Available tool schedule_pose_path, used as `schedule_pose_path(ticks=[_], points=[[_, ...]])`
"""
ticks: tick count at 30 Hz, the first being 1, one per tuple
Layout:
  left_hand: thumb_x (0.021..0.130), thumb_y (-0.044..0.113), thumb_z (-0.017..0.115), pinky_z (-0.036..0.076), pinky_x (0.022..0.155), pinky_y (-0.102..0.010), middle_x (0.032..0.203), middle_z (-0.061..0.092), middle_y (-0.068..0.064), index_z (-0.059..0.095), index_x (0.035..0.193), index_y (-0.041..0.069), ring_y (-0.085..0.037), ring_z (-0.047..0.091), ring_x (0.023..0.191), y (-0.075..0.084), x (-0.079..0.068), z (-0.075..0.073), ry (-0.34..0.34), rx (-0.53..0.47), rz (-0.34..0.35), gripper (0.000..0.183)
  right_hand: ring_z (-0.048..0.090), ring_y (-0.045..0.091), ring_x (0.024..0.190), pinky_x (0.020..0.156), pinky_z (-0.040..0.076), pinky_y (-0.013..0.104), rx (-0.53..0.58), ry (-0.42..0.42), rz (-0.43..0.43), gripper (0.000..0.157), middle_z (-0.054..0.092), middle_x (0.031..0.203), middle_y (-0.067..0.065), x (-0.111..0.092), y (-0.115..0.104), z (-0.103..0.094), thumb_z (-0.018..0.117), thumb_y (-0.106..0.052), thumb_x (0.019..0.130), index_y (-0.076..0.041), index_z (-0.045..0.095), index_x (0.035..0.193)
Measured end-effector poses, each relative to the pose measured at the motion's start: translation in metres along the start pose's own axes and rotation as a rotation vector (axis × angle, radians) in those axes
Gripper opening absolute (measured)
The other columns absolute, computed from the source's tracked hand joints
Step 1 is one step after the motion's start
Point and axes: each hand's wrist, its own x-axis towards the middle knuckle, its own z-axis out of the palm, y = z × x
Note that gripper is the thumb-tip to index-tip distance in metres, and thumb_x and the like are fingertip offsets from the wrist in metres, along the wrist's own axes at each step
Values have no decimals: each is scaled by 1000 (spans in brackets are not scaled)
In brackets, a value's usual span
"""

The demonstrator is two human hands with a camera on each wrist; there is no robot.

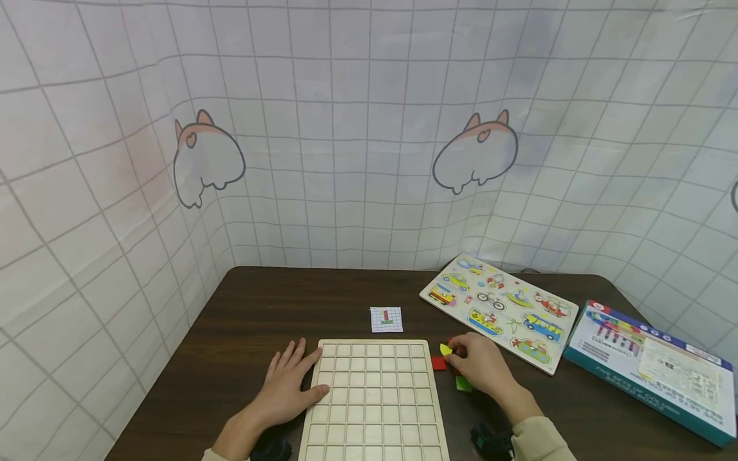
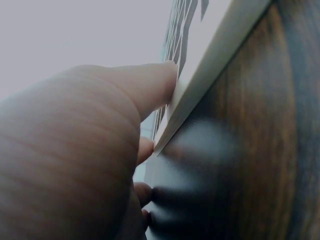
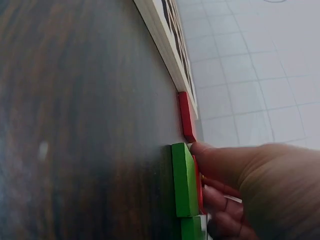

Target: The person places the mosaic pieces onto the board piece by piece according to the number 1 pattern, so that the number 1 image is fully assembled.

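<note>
A pale wooden grid board (image 1: 373, 379) lies at the front of the table. My left hand (image 1: 286, 389) is spread flat at its left side, thumb and index fingertip on the rim and the other fingers on the table. Right of the board, my right hand (image 1: 483, 365) pinches a yellow tile (image 1: 445, 349) between thumb and fingers. Beside that hand are a red tile (image 1: 438, 363) against the board's edge and a green tile (image 1: 464, 384). In the right wrist view, green pieces (image 3: 185, 182) stand in front of more red, partly hidden by the fingers.
A small card with a coloured grid pattern (image 1: 385, 319) lies behind the board. Farther right are a vehicle picture puzzle (image 1: 503, 307) and a teal-sided box (image 1: 651, 371). A white checked curtain (image 1: 346, 160) hangs behind the dark table (image 1: 311, 301).
</note>
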Motion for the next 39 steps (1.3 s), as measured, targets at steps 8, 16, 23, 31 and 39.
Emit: schedule_pose_path(ticks=[8,16,23,31,39], points=[[92,49,64,-3,113,-64,160,14,-24,38,152,13,-44,4,148,0,-1,0,2,-7,0,75,49,12,64,57,42,30,-44,11,39,20,58,76,-6,-1,4,-3,79,-35,82,-19,67,82],[92,49,64,-3,113,-64,160,14,-24,38,152,13,-43,4,148,2,0,0,2,3,7,74,53,14,82,74,48,36,-40,20,-77,38,60,94,-2,1,8,-1,79,-19,82,-13,69,119],[92,47,65,-3,113,-64,159,15,-24,39,151,12,-44,5,148,3,0,1,7,11,13,74,59,17,98,86,51,41,34,30,-168,45,62,107,-3,1,7,5,75,-9,84,-11,65,128],[92,48,64,-3,113,-64,160,15,-24,39,152,12,-44,4,148,2,1,1,0,11,9,74,54,11,85,74,48,34,19,-31,-117,38,58,96,-6,-1,6,2,74,-15,86,-17,68,123],[92,48,64,-3,113,-64,159,15,-25,39,151,11,-44,4,147,4,-1,-1,4,5,3,74,46,10,71,63,39,29,-20,-78,-154,33,54,86,-7,-2,7,-5,73,-15,87,-12,70,120]])
